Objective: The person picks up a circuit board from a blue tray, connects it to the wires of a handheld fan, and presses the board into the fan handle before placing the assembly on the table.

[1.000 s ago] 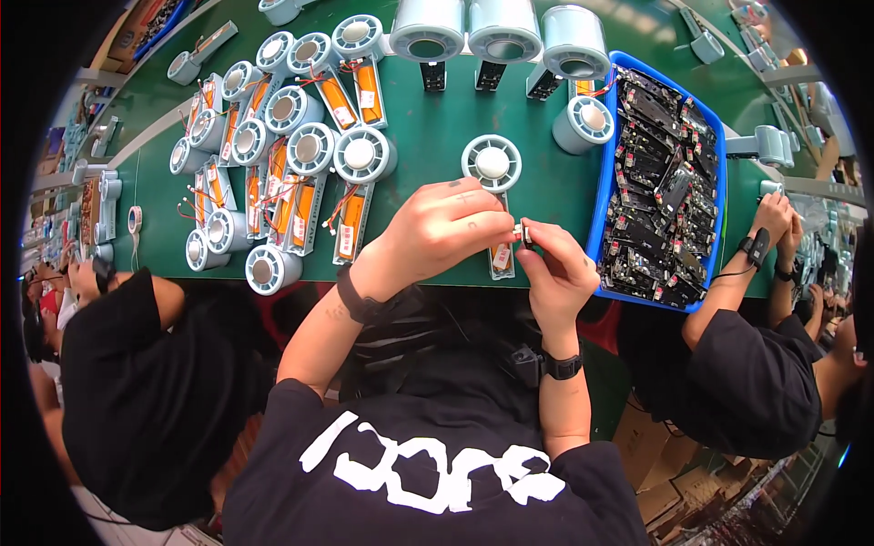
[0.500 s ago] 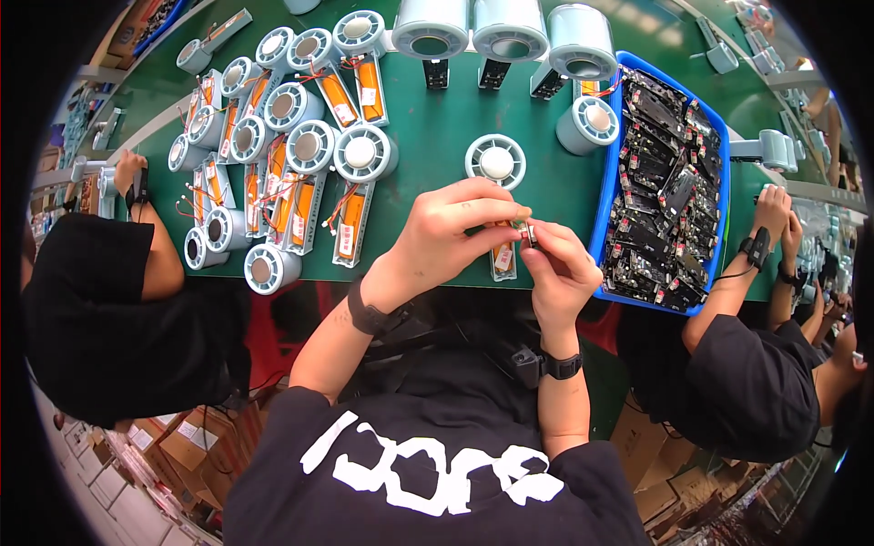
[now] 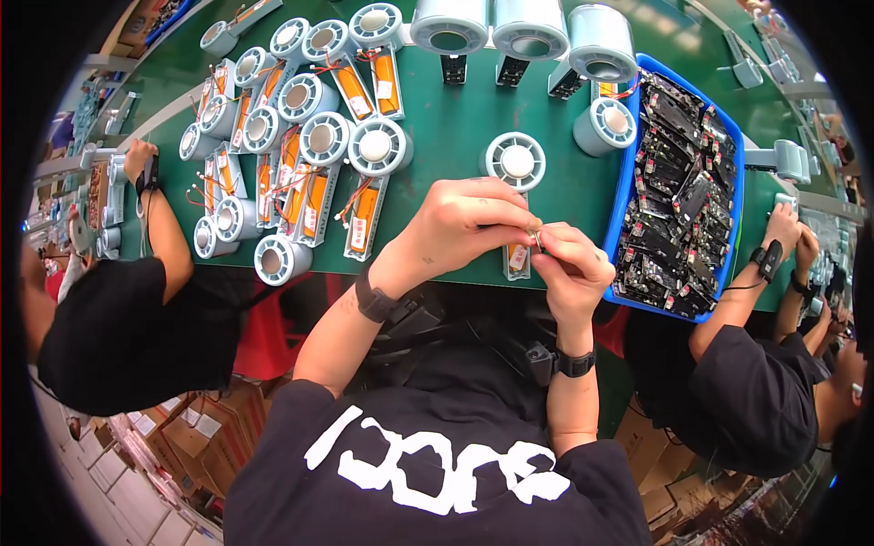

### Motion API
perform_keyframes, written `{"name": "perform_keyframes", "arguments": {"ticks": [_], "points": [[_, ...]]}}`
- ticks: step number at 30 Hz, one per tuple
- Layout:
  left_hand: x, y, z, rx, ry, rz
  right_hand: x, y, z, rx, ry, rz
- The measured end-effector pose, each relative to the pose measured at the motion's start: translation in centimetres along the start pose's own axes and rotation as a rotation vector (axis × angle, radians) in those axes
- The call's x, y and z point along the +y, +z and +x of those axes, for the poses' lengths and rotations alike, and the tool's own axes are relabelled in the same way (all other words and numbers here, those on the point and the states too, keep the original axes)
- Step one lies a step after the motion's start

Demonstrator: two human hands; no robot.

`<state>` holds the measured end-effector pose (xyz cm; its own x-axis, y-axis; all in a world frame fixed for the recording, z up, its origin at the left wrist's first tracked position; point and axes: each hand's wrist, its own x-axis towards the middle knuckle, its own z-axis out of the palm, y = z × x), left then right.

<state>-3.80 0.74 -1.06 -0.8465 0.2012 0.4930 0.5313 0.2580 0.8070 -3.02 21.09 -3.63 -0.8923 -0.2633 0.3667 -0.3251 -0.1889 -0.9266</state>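
My left hand (image 3: 460, 223) and my right hand (image 3: 575, 264) meet above the table's near edge, fingertips pinched together. Between them is a tiny pale, shiny electronic part (image 3: 537, 238), mostly covered by fingers. Just beyond lies a light-blue handheld fan body (image 3: 517, 162), its round vented head with a white centre facing up. Its open handle holds an orange battery (image 3: 518, 259) with a white label, partly hidden under my hands. Whether a wire runs from the battery to my fingers I cannot make out.
Several similar fan bodies (image 3: 378, 147) with orange batteries crowd the left. A blue bin (image 3: 622, 196) full of black circuit boards stands at right. More fan bodies (image 3: 528, 27) stand along the far side of the green table. Co-workers' arms (image 3: 164, 232) are on both sides.
The table and everything on it have shifted slightly right in view. My fingertips have closed more over the small part, whose green bit no longer shows.
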Motion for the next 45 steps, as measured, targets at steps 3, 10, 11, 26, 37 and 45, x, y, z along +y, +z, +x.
{"name": "perform_keyframes", "arguments": {"ticks": [3,10,11,26,37,45], "points": [[0.5,-0.1,-0.1,0.036,0.033,0.053,-0.2,0.1,0.1,-0.013,0.016,0.010],[0.9,-0.4,-1.7,0.047,0.085,0.302,-0.1,1.3,0.1,0.252,0.163,0.203],[0.8,-0.2,-1.5,0.020,0.117,0.338,-0.1,1.3,0.0,0.254,0.163,0.202],[1.1,0.2,0.0,-0.071,0.190,0.521,-0.7,1.6,-0.4,0.187,-0.094,-0.436],[1.3,0.9,-0.4,0.044,0.179,0.608,-1.4,2.3,-0.3,0.213,-0.060,-0.523],[1.7,0.9,-0.2,-0.011,0.104,0.665,-2.0,2.6,-0.1,0.151,-0.089,-0.656]]}}
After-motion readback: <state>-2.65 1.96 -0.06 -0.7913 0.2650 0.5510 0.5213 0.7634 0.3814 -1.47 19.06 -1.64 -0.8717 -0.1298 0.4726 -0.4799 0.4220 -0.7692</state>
